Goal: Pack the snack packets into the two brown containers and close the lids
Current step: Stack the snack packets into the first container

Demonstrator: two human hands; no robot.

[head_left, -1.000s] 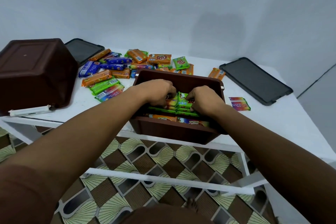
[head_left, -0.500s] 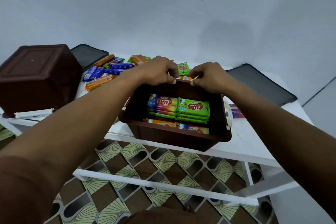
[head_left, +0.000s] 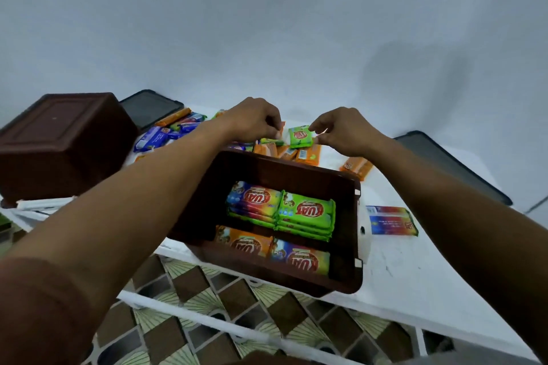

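Both hands are out past the far wall of the open brown container (head_left: 267,169), working over the loose snack packets (head_left: 302,154) on the white counter (head_left: 394,270). The left hand (head_left: 252,120) has its fingers (head_left: 274,129) curled and pinched together above an orange packet; whether they already grip anything I cannot tell, since the knuckles hide the tips. The right hand (head_left: 345,130) also has its fingers (head_left: 315,129) drawn nearly closed, touching the upper right corner of a small green packet (head_left: 301,136), probably to pinch it up by the edge (a flat foil wrapper offers little else to hold).

Nearer the person than the fingers, the container sits tilted at the counter's edge, its mouth toward the wearer, likely so the rows are easy to see and fill. Inside lie two tidy rows of packets (head_left: 307,210), stacked flat to save room; space remains above them.

Left of the left fingers the second brown container (head_left: 59,142) rests upside down, not yet filled. Two dark lids lie apart: one lid (head_left: 148,107) behind it, another lid (head_left: 453,166) right of the right fingers. A rainbow packet (head_left: 391,221) lies alone beside the open container.
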